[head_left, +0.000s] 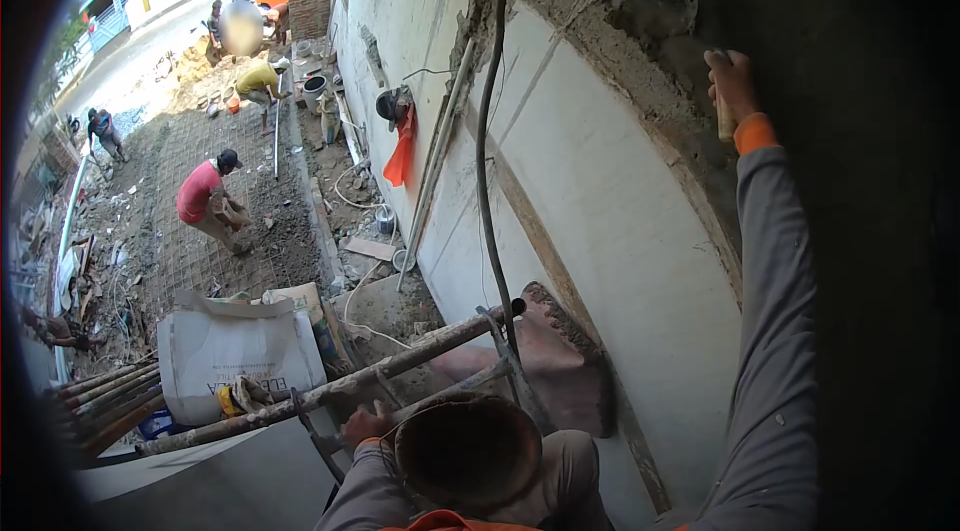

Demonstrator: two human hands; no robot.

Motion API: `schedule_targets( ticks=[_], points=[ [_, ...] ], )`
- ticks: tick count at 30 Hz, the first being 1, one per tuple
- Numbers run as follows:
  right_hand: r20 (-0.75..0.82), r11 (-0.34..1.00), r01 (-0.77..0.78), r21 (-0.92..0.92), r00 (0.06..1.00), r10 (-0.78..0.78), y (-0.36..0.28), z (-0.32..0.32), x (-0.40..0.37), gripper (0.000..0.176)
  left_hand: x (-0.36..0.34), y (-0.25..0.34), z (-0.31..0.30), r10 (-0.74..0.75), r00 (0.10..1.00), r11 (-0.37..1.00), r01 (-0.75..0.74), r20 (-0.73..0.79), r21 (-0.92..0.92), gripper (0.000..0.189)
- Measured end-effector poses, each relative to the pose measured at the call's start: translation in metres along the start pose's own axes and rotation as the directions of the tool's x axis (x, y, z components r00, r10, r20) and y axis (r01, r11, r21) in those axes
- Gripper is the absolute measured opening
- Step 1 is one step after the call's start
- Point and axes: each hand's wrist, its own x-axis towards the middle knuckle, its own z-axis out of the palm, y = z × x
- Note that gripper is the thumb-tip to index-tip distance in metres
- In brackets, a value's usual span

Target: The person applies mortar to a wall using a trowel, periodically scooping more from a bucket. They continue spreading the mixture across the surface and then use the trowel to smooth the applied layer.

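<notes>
My right hand (pixel 733 89) is raised at the upper right, closed around the wooden handle (pixel 725 119) of what looks like a trowel. Its blade is lost in the dark shade by the rough mortar edge (pixel 640 81) of the wall. At the bottom, my left hand (pixel 367 425) has its fingers curled between the scaffold frame and a round, dark bucket (pixel 468 451). What those fingers grip is hidden. The bucket sits against my lap, with a thin wire handle arching over its left side. Its inside is too dark to read.
A rusty scaffold pipe (pixel 340 389) crosses before me. A black hose (pixel 488 131) hangs down the white wall panel (pixel 600 181). Below are a large printed sack (pixel 235 356), a person in a red shirt (pixel 205 193) on steel mesh, and several other people farther off.
</notes>
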Motion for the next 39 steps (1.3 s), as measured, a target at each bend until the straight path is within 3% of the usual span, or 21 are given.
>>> schedule_targets(
  ticks=[1,4,9,11,14,18,20,21,22,25,32,38,39],
  points=[
    [-0.075,0.995,0.071,0.065,0.995,-0.066,-0.005,-0.011,-0.008,0.03,0.0,0.0,-0.003,-0.002,1.0,1.0,0.002,0.013,-0.001,0.052],
    [-0.07,0.998,0.039,-0.042,0.997,-0.042,-0.025,-0.027,-0.037,0.027,-0.002,0.003,-0.006,0.009,0.999,1.0,-0.009,0.031,-0.004,0.05],
    [0.284,0.967,-0.252,0.04,0.931,0.231,-0.005,0.0,-0.056,0.037,-0.003,0.004,-0.008,0.01,0.999,1.0,-0.01,0.047,-0.003,0.05],
    [0.205,0.982,-0.147,0.12,0.971,0.121,-0.005,0.025,-0.072,0.045,-0.001,0.006,-0.01,0.011,0.999,1.0,-0.011,0.041,-0.007,0.05],
    [0.295,0.988,-0.09,0.123,0.954,0.05,-0.023,0.044,-0.099,0.038,-0.007,0.004,-0.011,0.014,0.999,1.0,-0.014,0.034,-0.001,0.05],
    [0.18,0.919,-0.171,-0.354,0.952,0.246,-0.003,0.072,-0.073,0.049,-0.003,0.006,-0.01,0.013,1.0,1.0,-0.013,0.025,-0.004,0.049],
    [0.044,0.841,0.081,-0.535,0.997,-0.068,0.03,0.088,-0.043,0.049,-0.006,0.006,-0.011,0.018,0.999,1.0,-0.018,0.028,-0.012,0.048],
    [-0.002,0.76,0.18,-0.624,0.973,-0.233,0.046,0.091,-0.028,0.049,-0.006,0.006,-0.013,0.024,0.999,1.0,-0.024,0.026,-0.015,0.048],
    [0.011,0.894,0.048,-0.445,0.999,-0.048,0.037,0.094,-0.026,0.043,-0.007,0.006,-0.014,0.028,0.999,0.999,-0.028,0.025,-0.018,0.048],
    [-0.036,0.796,0.144,-0.588,0.979,-0.203,0.065,0.09,0.014,0.039,-0.005,0.005,-0.011,0.012,1.0,1.0,-0.011,0.018,-0.024,0.048],
    [0.004,0.977,-0.09,-0.194,0.996,0.092,0.011,0.014,-0.019,0.031,-0.006,0.006,-0.011,0.008,1.0,1.0,-0.008,0.022,-0.007,0.048],
    [-0.065,0.985,-0.106,-0.138,0.993,0.097,-0.007,-0.029,-0.034,0.029,-0.005,0.004,-0.009,0.014,1.0,1.0,-0.014,0.017,-0.018,0.049],
    [-0.095,0.975,-0.107,-0.196,0.991,0.09,-0.009,-0.035,-0.039,0.03,-0.004,0.004,-0.009,0.016,1.0,1.0,-0.015,0.016,-0.018,0.049]
  ],
)
